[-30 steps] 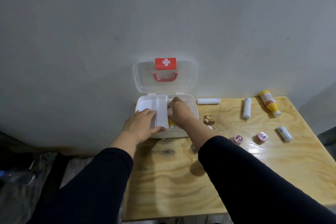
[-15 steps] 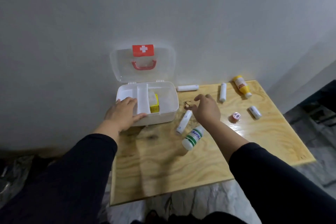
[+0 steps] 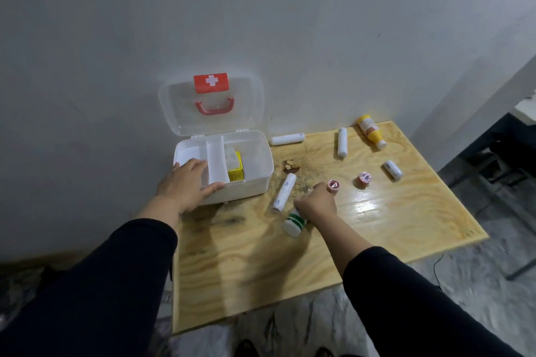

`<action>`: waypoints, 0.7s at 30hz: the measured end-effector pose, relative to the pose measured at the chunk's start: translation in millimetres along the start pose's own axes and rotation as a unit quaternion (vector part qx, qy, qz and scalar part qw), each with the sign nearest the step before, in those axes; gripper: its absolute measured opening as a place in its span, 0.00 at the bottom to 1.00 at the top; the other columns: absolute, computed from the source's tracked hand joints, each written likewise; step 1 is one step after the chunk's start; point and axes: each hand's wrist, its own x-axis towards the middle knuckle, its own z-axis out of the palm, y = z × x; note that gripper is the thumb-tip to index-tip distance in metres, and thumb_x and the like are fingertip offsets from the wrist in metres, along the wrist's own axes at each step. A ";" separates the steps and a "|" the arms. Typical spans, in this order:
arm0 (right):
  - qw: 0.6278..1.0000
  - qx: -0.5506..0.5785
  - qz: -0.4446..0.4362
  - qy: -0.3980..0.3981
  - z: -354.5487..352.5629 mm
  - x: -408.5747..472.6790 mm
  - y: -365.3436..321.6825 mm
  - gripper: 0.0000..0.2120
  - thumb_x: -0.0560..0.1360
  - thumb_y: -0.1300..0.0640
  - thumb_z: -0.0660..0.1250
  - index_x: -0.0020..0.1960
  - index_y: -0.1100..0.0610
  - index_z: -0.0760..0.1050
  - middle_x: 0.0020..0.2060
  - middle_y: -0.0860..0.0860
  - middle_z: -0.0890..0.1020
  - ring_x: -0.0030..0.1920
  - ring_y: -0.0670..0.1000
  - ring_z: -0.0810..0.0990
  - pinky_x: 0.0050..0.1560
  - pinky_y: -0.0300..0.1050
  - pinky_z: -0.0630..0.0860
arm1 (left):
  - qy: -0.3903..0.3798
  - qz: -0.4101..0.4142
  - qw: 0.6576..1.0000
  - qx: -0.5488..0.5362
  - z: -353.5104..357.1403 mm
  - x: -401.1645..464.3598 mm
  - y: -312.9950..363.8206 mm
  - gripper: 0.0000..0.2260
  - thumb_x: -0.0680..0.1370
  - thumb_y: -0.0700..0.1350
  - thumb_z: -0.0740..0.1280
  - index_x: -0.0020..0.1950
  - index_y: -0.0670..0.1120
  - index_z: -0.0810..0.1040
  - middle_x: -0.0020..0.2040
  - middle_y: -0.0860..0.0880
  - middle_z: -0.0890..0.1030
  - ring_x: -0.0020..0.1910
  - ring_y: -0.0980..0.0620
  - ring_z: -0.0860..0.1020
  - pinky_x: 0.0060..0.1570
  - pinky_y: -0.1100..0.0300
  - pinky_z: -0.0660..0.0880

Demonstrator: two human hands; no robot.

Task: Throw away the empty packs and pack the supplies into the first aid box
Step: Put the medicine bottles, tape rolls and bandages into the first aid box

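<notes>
The white first aid box (image 3: 255, 180) stands open at the table's back left, its clear lid leaning on the wall. A yellow pack (image 3: 235, 168) lies inside, beside a white divider tray. My left hand (image 3: 188, 184) rests flat on the box's front left rim, fingers straight. My right hand (image 3: 316, 204) grips a white bottle with green bands (image 3: 293, 223) lying on the table; its upper part is hidden under my fingers. A white tube (image 3: 283, 191) lies just left of that hand.
On the wooden table (image 3: 377, 229) lie two small pink round pots (image 3: 333, 185) (image 3: 364, 179), a small white vial (image 3: 393, 170), two white rolls (image 3: 342, 142) (image 3: 287, 138) and a yellow bottle (image 3: 371, 131). A wall stands behind. The table's right edge drops to the floor.
My right hand left the box, swung out over the table and came down onto the green-banded bottle. The left hand stayed on the box. The view shifted right.
</notes>
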 end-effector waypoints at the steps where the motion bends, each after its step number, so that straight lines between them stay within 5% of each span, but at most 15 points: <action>1: 1.000 0.009 -0.004 -0.002 -1.6 -0.3 -0.4 0.26 0.70 0.56 0.72 0.64 0.60 0.66 0.59 0.58 0.77 0.58 0.58 0.78 0.50 0.47 0.75 | -0.003 -0.001 1.000 -0.003 0.5 0.5 -0.6 0.35 0.76 0.66 0.58 0.76 0.48 0.59 0.77 0.50 0.62 0.76 0.42 0.59 0.72 0.47 0.61; 6: 0.996 0.032 -0.076 0.043 -18.1 -5.2 -24.1 0.26 0.71 0.59 0.70 0.66 0.56 0.65 0.58 0.57 0.79 0.57 0.57 0.78 0.44 0.45 0.73 | -0.010 -0.001 1.000 -0.014 1.2 1.2 -1.6 0.35 0.75 0.67 0.59 0.77 0.49 0.59 0.77 0.51 0.62 0.76 0.42 0.58 0.72 0.46 0.62; 13: 0.962 0.029 -0.244 0.120 -53.7 -14.1 -103.0 0.27 0.72 0.58 0.69 0.69 0.53 0.63 0.58 0.57 0.79 0.57 0.59 0.78 0.52 0.51 0.78 | -0.015 0.004 1.000 -0.024 1.5 3.4 -6.8 0.36 0.73 0.70 0.57 0.75 0.49 0.62 0.74 0.51 0.66 0.73 0.43 0.64 0.73 0.47 0.62; 17: 0.934 0.062 -0.328 0.125 -52.4 -21.0 -139.0 0.27 0.72 0.58 0.69 0.68 0.53 0.64 0.58 0.57 0.78 0.55 0.59 0.78 0.54 0.54 0.78 | -0.023 0.000 1.000 -0.007 -2.3 1.6 -2.4 0.32 0.74 0.70 0.54 0.68 0.49 0.67 0.69 0.50 0.70 0.68 0.43 0.69 0.68 0.49 0.67; 21: 0.917 0.076 -0.375 0.109 -28.8 -21.9 -151.0 0.26 0.71 0.60 0.70 0.66 0.53 0.64 0.58 0.56 0.77 0.54 0.58 0.77 0.50 0.50 0.76 | -0.025 0.003 1.000 0.007 -7.0 -2.0 4.1 0.30 0.77 0.64 0.57 0.73 0.47 0.63 0.72 0.49 0.67 0.71 0.43 0.66 0.70 0.51 0.63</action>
